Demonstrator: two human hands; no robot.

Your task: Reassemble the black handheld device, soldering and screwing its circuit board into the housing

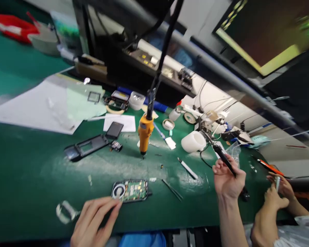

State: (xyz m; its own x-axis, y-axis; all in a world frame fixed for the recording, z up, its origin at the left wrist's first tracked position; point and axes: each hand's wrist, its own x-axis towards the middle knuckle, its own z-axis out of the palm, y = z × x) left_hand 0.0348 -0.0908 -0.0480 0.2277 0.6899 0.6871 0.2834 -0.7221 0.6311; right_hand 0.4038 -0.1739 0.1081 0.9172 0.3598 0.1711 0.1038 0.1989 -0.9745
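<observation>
My left hand [96, 219] is at the lower left corner of an opened handheld electronic device [136, 190], thumb and index finger closed on its edge. A green circuit board and a round pale ring part show inside the device. My right hand [229, 175] is raised at the right, its fingers wrapped round a black soldering iron [224, 158]. The iron's tip points up and left, towards a white roll [193, 141] and the cluttered stand behind it. Tweezers [172, 189] and a white pen-like tool [187, 168] lie between my hands.
An orange electric screwdriver [145, 133] hangs over the green mat. A device casing [87, 147], a small screen [114, 130] and paper sheets [38, 103] lie at left. A clear plastic loop [66, 212] lies at front left. At far right are a co-worker's hands [275, 195].
</observation>
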